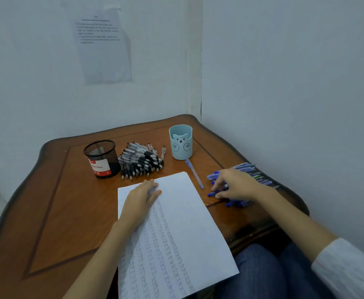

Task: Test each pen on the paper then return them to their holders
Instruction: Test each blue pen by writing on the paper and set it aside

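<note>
Left hand [141, 196] lies flat on the paper [183, 223], fingers straight, palm down on the upper left part of the sheet. It holds nothing; it just presses the sheet to the table [68, 201].

Right hand [234, 185] rests on the heap of blue pens [256, 171] at the table's right edge. Its fingers are bent down into the heap and the thumb sits on the near side. From my feed I cannot tell whether it pinches a pen or only touches them (the fingertips are hidden among the barrels).

Paper: rows of small scribbles run down its left and middle; the right strip is blank. Its near corner hangs off the table over my operator's lap.

A single blue pen [195, 174] lies between the paper and the blue heap, just in front of the pale blue bear cup [180, 141]. I see no pens standing in the cup.

Black pens [141, 161] are piled on the table beside the black mesh holder [102, 158], with one stray black pen [163, 152] to the pile's right.

A printed sheet [103, 44] is on the wall behind.
</note>
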